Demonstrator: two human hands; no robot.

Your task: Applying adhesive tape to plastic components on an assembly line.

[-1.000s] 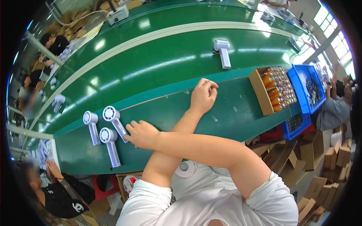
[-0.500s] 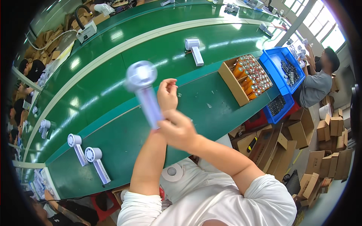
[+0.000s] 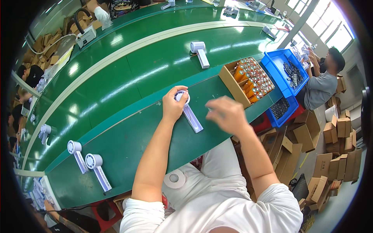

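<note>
My left hand (image 3: 173,105) is wrapped round the round head of a pale lilac handheld fan (image 3: 192,118). The fan lies on the green work table (image 3: 136,132), its handle slanting toward me and to the right, with an open hollow along the handle. My right hand (image 3: 228,115) is over the table to the right of the handle, apart from it. Motion smears its fingers, so I cannot make out whether anything is in them.
Two similar fans (image 3: 94,161) lie at the left; another fan (image 3: 200,54) rests on the green conveyor belt (image 3: 143,62). To the right are a cardboard box (image 3: 233,87) of orange battery cells and blue bins (image 3: 268,62) of small black parts. A co-worker (image 3: 324,83) sits beyond.
The fan, held up in my right hand half a second ago, is now down on the table under my left hand. My right hand has let go of it and moved right.
</note>
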